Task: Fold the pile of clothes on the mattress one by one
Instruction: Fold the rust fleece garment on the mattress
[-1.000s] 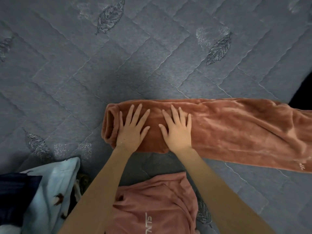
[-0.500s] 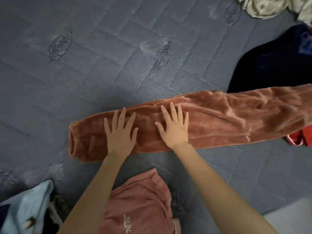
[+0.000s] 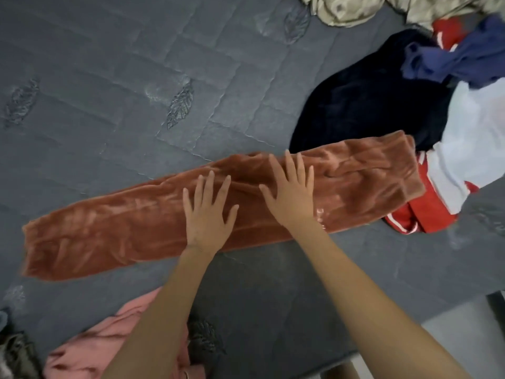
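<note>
1. Head view: the left hand (image 3: 207, 214) and the right hand (image 3: 292, 192) lie palm down on the pants (image 3: 109, 231). The fingers are straight and spread, and they grip nothing.
2. The pants lie under both hands on the mattress (image 3: 109, 105) as one long band. Its long axis runs across the arms, from well left of the left hand to just right of the right hand.
3. The left hand is nearer the narrow end. The right hand is nearer the wide end, which rests on a red cloth (image 3: 426, 214) of the pile (image 3: 382, 91).
4. I judge the next fold brings one end over the other; the left end has the longer way.
</note>
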